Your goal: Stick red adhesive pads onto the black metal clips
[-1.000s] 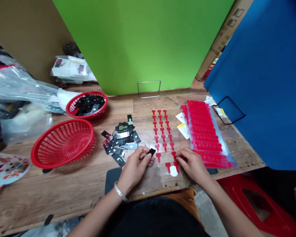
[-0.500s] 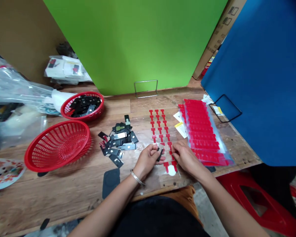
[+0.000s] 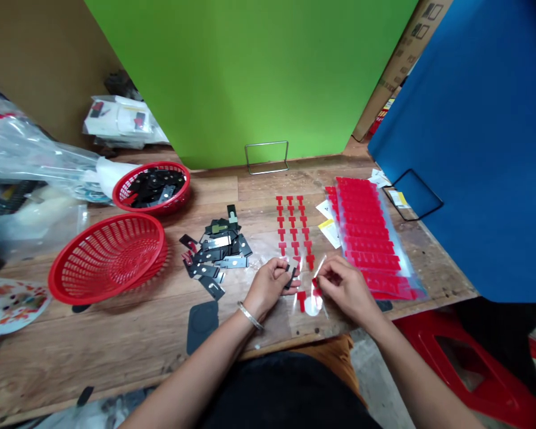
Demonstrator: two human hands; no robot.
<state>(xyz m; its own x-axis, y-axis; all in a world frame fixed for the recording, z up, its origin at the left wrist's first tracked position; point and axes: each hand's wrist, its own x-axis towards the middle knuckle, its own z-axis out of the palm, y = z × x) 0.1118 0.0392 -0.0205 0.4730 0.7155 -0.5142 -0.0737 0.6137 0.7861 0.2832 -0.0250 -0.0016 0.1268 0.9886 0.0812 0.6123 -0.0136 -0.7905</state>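
The fingers of the left hand (image 3: 268, 290) were closed on one black plate (image 3: 289, 280), held at a slant. The fingers of the right hand (image 3: 347, 292) were pinched tight on a raised edge of clear film (image 3: 320, 265), with a red tab at their tips. One white disc (image 3: 311, 307) lay between the hands, near the front edge of the bench (image 3: 138, 351), which both forearms crossed. Wood showed left of the left hand as far as the plate pile (image 3: 214, 256); the sheet stack (image 3: 370, 238) crowded the right hand. Red T-shaped tabs (image 3: 292, 222) made five full rows of three, others partly hidden; the pile overlapped too much to count. Two baskets stood leftward: a near red basket (image 3: 93, 271) and a far red basket (image 3: 172, 205) holding black parts.
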